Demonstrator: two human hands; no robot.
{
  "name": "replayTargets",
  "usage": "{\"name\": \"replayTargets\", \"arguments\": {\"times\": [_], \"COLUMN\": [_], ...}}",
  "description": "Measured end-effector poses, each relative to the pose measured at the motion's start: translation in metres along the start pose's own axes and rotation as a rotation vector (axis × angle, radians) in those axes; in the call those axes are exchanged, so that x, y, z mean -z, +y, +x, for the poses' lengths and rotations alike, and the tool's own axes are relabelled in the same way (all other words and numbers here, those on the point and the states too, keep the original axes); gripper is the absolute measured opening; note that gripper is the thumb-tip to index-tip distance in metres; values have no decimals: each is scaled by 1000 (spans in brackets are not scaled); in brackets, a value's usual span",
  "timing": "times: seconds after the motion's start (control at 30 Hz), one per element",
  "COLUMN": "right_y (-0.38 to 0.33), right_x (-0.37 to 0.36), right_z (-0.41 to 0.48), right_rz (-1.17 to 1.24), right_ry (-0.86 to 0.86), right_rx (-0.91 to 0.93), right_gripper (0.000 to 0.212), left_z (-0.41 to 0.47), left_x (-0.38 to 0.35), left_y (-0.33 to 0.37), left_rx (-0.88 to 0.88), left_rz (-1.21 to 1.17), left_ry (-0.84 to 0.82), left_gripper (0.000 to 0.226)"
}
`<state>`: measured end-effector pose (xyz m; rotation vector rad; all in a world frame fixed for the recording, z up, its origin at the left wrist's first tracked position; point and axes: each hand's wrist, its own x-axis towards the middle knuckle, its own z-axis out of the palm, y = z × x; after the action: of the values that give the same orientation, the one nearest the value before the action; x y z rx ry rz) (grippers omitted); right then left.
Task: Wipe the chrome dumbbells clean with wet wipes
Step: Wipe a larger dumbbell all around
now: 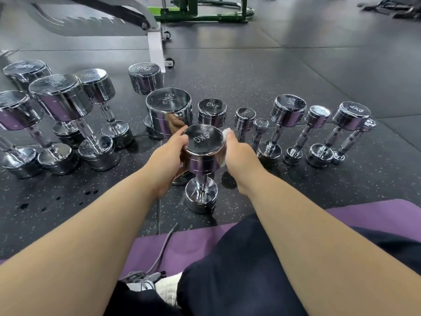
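The left hand (169, 153) curls round the left side of the upper head of a dumbbell (202, 142) marked 6KG, seemingly to steady it on end. The right hand (239, 153) wraps the right side of that head, pressing a white wet wipe (226, 133) against the chrome; only a bit of it shows past the thumb. The dumbbell stands upright on the dark floor (250, 83), just beyond the near purple mat (355, 210), within easy reach. A cluster of bigger dumbbells (61, 96) stands left, a row of smaller dumbbells (288, 110) right, probably grouped by turn.
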<state>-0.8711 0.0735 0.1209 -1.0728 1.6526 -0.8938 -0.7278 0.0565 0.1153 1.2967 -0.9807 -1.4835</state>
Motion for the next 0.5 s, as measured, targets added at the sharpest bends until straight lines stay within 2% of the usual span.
{"name": "replayTargets", "arguments": {"times": [0.1,0.2,0.27,0.37,0.5], "right_y": [8,4,8,18,10], "right_x": [-8,-7,-8,-15,-13], "right_z": [5,3,3,6,5], "right_rz": [33,157,174,161,204], "right_ry": [6,137,124,13,36], "right_rx": [-58,153,155,14,142], "right_gripper": [54,49,50,48,60], "left_z": [0,1,1,2,2], "left_x": [1,-2,-3,-5,-5], "left_y": [-2,-1,-1,-2,-2], "left_rx": [-10,-20,-21,-20,-19], "left_rz": [39,33,36,34,30], "left_ry": [7,39,59,67,78], "left_gripper": [38,34,33,34,35]}}
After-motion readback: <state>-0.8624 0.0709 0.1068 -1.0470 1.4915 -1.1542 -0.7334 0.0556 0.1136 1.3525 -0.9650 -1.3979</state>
